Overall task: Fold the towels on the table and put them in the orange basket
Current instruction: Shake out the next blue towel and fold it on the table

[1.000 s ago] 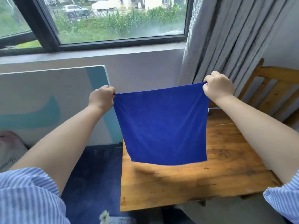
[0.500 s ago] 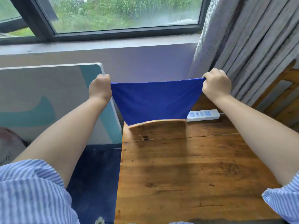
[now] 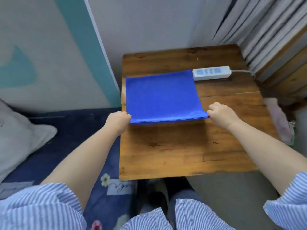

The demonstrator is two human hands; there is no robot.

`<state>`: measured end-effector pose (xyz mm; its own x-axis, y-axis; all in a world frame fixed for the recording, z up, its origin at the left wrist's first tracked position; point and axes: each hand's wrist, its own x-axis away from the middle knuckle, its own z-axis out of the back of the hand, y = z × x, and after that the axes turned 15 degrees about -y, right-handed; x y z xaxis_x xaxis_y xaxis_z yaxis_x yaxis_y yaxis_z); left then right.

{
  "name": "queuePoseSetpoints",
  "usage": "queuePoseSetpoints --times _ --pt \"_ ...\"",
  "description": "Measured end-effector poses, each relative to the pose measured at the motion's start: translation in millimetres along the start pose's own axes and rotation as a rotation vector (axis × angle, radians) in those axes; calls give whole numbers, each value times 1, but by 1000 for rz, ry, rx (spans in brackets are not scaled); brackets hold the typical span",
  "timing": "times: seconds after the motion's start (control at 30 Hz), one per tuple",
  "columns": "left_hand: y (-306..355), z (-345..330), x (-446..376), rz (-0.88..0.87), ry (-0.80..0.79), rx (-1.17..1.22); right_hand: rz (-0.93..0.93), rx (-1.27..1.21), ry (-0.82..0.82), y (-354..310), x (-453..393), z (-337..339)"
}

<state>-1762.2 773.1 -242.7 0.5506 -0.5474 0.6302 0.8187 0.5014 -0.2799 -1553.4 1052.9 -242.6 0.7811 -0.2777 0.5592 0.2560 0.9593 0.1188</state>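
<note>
From the head camera, looking down, a blue towel (image 3: 162,97) lies folded flat on the far left part of a wooden table (image 3: 191,146). Its far edge rests on the wood, with the far right corner just beside a white power strip (image 3: 212,73). The near edge is lifted slightly off the surface and casts a shadow on the wood beneath; two layers show along that edge.

The left hand (image 3: 118,119) reaches forward from the lower left, the forearm stretched over the table's left edge, knuckles up. Its fingers are curled and pinch the towel's near left corner. The right hand (image 3: 221,113) comes in from the lower right with the forearm angled across the table, also back-up, and its curled fingers pinch the near right corner. Both wrists are roughly level with each other, keeping the near edge taut between them.

Striped blue-and-white sleeves (image 3: 38,208) cover the upper arms. Left of the table is a dark blue bedspread (image 3: 69,130) with a pale pillow (image 3: 18,131) on it. Grey curtains (image 3: 259,25) hang behind the table's right side, and a pinkish cloth (image 3: 279,120) hangs just beyond the table's right edge. The orange basket is not in view.
</note>
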Motion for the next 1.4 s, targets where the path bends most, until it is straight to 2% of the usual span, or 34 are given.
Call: queuePoseSetpoints --times 0.07,0.13,0.37,0.57,0.6,0.73,0.77,0.83,0.97,1.07,1.1,1.27,1.3,1.4 --pt "13 -24 0 -41 -62 -37 38 126 -62 -17 8 -22" --pt "24 -46 3 -77 -118 -67 82 209 -21 -29 15 -43" --pt "48 -109 10 -193 -239 -147 100 170 2 -54 30 -103" --pt "56 -137 6 -248 -248 -113 100 127 91 -61 35 -132" --pt "56 -139 6 -259 -248 -106 85 118 39 -62 34 -132" --pt "52 -130 1 -328 -358 -132 17 166 -383 -59 21 -118" --pt "51 -123 -2 -338 -399 -144 26 162 -435 -58 15 -110" --pt "50 -106 -13 -316 -441 -133 67 176 -418 -56 -2 -93" --pt "42 -67 -43 -177 -327 82 86 124 -267 -49 -44 -58" --pt "33 -39 -71 -71 -141 292 203 73 75 -41 -77 -31" --pt "30 -30 -81 -31 -85 353 211 46 119 -38 -86 -23" --pt "31 3 -142 71 92 615 145 -204 150 -34 -152 -5" --pt "35 7 -156 60 108 632 135 -245 173 -37 -167 -4" --pt "47 15 -195 2 153 618 108 -307 86 -52 -205 -4"
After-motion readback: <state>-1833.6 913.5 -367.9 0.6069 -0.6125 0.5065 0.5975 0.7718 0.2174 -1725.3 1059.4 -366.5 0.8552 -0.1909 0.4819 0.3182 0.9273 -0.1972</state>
